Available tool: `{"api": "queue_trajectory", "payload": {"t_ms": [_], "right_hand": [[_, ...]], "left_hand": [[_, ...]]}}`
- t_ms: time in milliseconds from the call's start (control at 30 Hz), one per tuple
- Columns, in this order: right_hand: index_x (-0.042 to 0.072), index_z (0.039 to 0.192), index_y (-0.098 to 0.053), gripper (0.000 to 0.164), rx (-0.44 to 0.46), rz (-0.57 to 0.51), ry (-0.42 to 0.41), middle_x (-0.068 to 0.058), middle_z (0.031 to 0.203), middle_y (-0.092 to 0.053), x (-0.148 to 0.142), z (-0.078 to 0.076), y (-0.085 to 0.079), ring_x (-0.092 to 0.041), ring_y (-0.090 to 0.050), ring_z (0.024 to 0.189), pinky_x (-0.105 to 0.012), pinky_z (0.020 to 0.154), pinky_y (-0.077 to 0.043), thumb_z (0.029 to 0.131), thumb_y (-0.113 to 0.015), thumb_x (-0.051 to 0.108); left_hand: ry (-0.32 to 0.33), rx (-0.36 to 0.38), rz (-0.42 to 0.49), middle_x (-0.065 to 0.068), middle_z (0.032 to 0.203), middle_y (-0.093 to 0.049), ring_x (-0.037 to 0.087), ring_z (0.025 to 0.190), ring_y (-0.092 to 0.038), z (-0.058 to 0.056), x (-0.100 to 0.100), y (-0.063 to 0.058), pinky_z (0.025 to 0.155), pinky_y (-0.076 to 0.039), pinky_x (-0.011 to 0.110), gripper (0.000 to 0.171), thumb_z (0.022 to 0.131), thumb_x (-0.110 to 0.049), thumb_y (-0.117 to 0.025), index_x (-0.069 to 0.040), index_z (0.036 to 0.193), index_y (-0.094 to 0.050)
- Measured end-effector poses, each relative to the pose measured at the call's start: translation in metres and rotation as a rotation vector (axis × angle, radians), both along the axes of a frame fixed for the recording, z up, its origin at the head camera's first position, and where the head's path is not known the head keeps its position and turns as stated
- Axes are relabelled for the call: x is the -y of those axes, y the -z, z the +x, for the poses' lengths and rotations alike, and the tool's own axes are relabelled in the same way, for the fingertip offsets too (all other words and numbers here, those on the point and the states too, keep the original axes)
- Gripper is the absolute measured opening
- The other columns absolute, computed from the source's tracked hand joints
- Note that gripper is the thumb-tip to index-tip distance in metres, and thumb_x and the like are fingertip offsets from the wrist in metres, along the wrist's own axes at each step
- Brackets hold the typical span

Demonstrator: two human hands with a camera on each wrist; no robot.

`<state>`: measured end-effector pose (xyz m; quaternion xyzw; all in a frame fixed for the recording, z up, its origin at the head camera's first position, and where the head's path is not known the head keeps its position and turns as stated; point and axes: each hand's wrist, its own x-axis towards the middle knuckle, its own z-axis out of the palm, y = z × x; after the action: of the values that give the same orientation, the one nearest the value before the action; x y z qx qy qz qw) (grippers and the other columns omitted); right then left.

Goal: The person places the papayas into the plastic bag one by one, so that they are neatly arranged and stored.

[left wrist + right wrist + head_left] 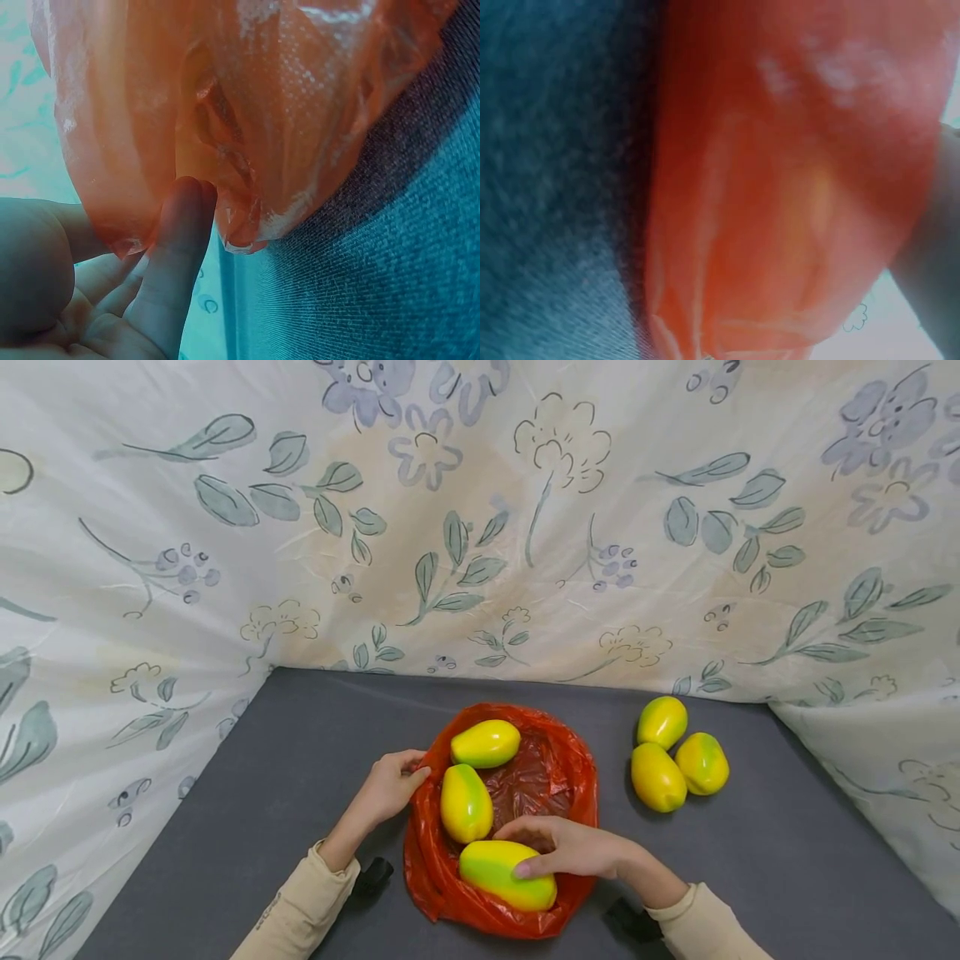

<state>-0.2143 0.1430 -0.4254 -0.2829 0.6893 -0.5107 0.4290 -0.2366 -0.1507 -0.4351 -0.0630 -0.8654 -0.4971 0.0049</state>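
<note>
A red plastic bag (581, 777) stands with its mouth spread wide on the dark grey table. Inside it are three yellow-green papayas: one at the far side (485, 743), one at the left (467, 803) and a larger one nearest me (510, 875). My right hand (570, 847) grips this nearest papaya, thumb on top and fingers over its far side. At the bag's left rim, my left hand (392, 785) pinches the plastic between thumb and fingers. The left wrist view shows that hand's fingers (176, 262) at the bag's thin folds (247, 150).
Three more papayas (658, 777) sit in a cluster on the table (300, 735), to the right of the bag. A floral cloth (480, 527) hangs behind the table and along both sides. Bag plastic (780, 187) fills much of the right wrist view.
</note>
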Motion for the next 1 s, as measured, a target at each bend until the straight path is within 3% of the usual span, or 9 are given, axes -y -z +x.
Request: {"api": "queue_trajectory", "payload": {"t_ms": [233,733,1000], "right_hand": [[0.009,0.138,-0.046,0.048,-0.002,-0.017,-0.006,-0.006,0.132,-0.051,-0.003,0.001,0.000,-0.023,-0.049,0.117,-0.034,0.095,-0.041,0.095,-0.060,0.026],[0.008,0.135,-0.050,0.042,-0.011,-0.012,0.030,-0.007,0.128,-0.054,-0.003,0.001,-0.002,-0.024,-0.051,0.111,-0.034,0.090,-0.044,0.097,-0.058,0.024],[0.005,0.137,-0.048,0.044,-0.019,0.010,0.116,-0.011,0.130,-0.053,-0.011,0.000,-0.008,-0.025,-0.050,0.117,-0.035,0.094,-0.043,0.098,-0.056,0.023]], "left_hand": [[0.004,-0.001,0.004,0.006,0.091,-0.067,0.019,0.077,-0.066,0.000,0.000,-0.001,0.066,-0.054,0.034,0.024,0.091,-0.005,-0.063,0.001,0.114,-0.066],[0.001,0.008,-0.002,0.006,0.090,-0.067,0.019,0.077,-0.066,0.000,-0.001,-0.001,0.065,-0.054,0.033,0.024,0.092,-0.004,-0.062,0.001,0.114,-0.066],[0.001,0.003,0.003,0.006,0.090,-0.067,0.019,0.075,-0.066,0.001,0.000,-0.001,0.064,-0.054,0.033,0.024,0.091,-0.004,-0.062,0.001,0.114,-0.066]]}}
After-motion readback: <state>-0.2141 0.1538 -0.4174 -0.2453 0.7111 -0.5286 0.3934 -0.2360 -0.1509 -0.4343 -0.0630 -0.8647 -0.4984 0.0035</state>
